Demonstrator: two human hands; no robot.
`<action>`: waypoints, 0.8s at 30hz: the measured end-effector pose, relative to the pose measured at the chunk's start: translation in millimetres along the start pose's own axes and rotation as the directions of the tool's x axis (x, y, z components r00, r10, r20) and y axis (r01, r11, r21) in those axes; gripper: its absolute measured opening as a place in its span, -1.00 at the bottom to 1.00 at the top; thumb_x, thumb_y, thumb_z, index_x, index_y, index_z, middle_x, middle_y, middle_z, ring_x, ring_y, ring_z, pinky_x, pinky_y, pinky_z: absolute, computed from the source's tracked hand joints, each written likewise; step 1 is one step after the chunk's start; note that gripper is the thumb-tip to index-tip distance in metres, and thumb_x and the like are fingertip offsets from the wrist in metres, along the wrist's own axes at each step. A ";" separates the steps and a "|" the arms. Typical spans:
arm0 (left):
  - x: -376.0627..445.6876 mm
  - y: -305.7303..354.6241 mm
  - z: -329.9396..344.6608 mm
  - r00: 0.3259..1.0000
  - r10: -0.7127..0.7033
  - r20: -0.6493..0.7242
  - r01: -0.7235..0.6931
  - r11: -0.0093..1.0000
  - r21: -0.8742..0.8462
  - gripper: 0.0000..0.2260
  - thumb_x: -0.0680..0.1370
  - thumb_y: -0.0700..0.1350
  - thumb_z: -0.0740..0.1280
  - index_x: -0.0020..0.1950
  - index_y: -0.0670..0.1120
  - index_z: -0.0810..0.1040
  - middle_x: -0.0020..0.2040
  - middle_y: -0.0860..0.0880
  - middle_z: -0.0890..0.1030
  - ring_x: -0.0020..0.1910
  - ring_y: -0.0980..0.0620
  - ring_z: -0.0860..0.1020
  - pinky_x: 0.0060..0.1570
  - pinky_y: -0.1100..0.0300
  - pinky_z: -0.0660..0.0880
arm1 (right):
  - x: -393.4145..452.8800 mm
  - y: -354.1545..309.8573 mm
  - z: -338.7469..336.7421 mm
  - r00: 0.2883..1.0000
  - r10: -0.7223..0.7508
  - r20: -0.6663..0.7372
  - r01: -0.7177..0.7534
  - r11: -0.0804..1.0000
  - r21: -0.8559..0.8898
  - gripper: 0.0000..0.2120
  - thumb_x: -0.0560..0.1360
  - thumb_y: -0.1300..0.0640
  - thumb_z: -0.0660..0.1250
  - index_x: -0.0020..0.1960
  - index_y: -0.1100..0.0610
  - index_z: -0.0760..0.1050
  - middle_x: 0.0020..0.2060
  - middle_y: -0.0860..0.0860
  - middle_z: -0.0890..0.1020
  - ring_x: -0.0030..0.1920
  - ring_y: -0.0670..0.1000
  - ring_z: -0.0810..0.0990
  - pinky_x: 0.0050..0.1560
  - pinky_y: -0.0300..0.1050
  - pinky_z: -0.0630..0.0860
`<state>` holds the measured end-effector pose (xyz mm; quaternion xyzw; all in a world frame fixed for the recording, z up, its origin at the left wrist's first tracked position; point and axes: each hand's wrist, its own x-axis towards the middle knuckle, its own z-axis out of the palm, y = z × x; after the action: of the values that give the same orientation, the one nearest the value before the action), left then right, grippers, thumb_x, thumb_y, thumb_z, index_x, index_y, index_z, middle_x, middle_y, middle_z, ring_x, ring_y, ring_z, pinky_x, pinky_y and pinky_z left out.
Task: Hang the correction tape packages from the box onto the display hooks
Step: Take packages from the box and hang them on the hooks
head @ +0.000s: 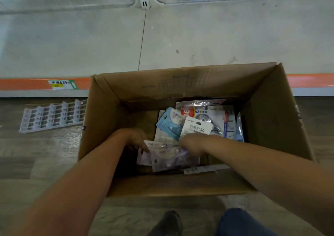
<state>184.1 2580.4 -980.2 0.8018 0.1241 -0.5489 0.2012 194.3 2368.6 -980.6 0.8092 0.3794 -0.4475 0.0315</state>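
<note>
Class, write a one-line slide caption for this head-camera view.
Both hands, left hand and right hand, gather purple correction tape packages inside the cardboard box.

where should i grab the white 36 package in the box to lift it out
Pinch the top header of the white 36 package, near its hang hole, coming from above. It leans tilted on the other packages with that end raised and free; its lower end is hidden behind the right hand.

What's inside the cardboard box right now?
The cardboard box holds carded packages: purple ones under both hands, a blue one, a white one, more stacked behind. The left hand and right hand cover part; lower layers are hidden.
</note>
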 end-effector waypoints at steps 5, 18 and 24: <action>-16.9 13.5 -5.7 0.992 0.081 -0.096 -0.119 0.850 -0.513 -0.87 0.54 -0.08 0.36 0.06 0.00 0.49 0.05 -0.08 0.59 0.08 -0.05 0.56 0.10 0.00 0.53 | -33.5 30.9 -36.1 0.992 0.075 -0.101 -0.056 0.982 0.183 -0.65 0.51 0.03 0.33 0.24 0.15 0.43 0.18 0.11 0.53 0.15 0.10 0.49 0.05 -0.13 0.39; -118.1 65.5 17.8 0.892 0.093 -0.442 -0.383 0.674 -0.632 -0.92 0.49 -0.23 0.41 -0.14 -0.05 0.61 -0.18 0.00 0.62 -0.10 0.01 0.55 -0.13 0.25 0.47 | -174.1 34.2 -72.1 0.869 0.455 -0.193 -0.117 0.570 0.814 -0.66 0.50 0.09 0.38 0.21 0.22 0.49 0.13 0.09 0.60 0.14 0.12 0.55 0.17 -0.08 0.46; -256.3 82.0 -36.3 0.887 0.067 -0.456 -0.433 0.459 -0.776 -0.85 0.51 -0.24 0.38 0.06 -0.15 0.63 0.01 -0.13 0.67 0.05 -0.09 0.61 0.18 0.02 0.51 | -275.0 -10.4 -130.8 0.805 0.561 -0.193 0.065 0.240 0.969 -0.80 0.45 0.11 0.45 0.04 0.12 0.55 -0.01 0.07 0.64 0.03 0.12 0.60 -0.05 -0.11 0.49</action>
<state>154.6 2529.9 -715.1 0.6880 0.2938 -0.2183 0.6266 193.6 2266.0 -693.7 0.8005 -0.1111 -0.3385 -0.4819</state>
